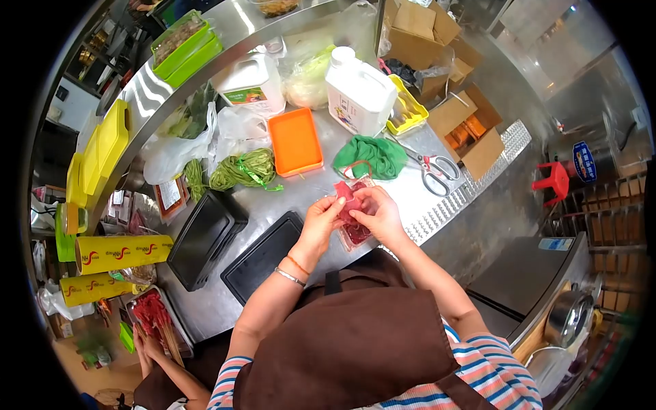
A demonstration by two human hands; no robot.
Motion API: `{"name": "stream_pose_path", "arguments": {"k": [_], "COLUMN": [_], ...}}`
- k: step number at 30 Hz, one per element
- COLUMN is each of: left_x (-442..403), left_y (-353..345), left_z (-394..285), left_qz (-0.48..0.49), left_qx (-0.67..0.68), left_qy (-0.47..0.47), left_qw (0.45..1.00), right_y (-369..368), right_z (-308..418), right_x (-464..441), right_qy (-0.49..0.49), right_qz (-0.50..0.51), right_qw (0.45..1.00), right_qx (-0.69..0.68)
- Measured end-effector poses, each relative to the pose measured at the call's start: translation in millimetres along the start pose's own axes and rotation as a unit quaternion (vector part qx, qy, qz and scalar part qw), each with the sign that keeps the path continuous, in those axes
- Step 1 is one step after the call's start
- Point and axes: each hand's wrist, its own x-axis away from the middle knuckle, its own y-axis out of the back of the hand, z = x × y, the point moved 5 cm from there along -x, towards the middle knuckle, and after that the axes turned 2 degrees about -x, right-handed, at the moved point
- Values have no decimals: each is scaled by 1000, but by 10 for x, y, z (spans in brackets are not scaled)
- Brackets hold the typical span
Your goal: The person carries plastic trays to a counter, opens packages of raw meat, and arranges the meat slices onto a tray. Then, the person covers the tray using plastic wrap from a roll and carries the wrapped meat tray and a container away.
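Our left hand (321,219) and right hand (383,215) pinched a red slice (348,197) between their fingers (334,207). More meat (357,234) was left in the tray (350,247) below.

The single wide view looks forward and steeply down from the head; the tabletop (205,311) lies close, mid-frame.

On the worktop (263,205), an orange plastic box (296,140) is near a white jug (357,96); a red stool (552,179) stands on the floor (471,229).
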Motion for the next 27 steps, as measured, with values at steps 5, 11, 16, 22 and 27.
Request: {"name": "stream_pose_path", "arguments": {"k": [5,11,16,22,27], "left_x": [27,64,122,59,15], "left_y": [-44,3,41,86,128], "left_z": [5,53,66,29,119], "left_qz": [20,-20,-50,1,-6], "left_qx": [8,-25,-95,-10,0], "left_qy": [-29,-37,-44,-41,-34], "left_qw": [999,999,993,999,999], "right_y": [69,37,63,126,144], "right_z": [-126,223,274,-323,-427], "right_x": [4,30,52,10,79], "right_qy": [-48,15,120,-181,-244], "right_qz": [-39,-29,-23,-12,-50], "right_qw": [996,989,963,957,927], "right_qx": [-57,141,242,-227,-279]}}
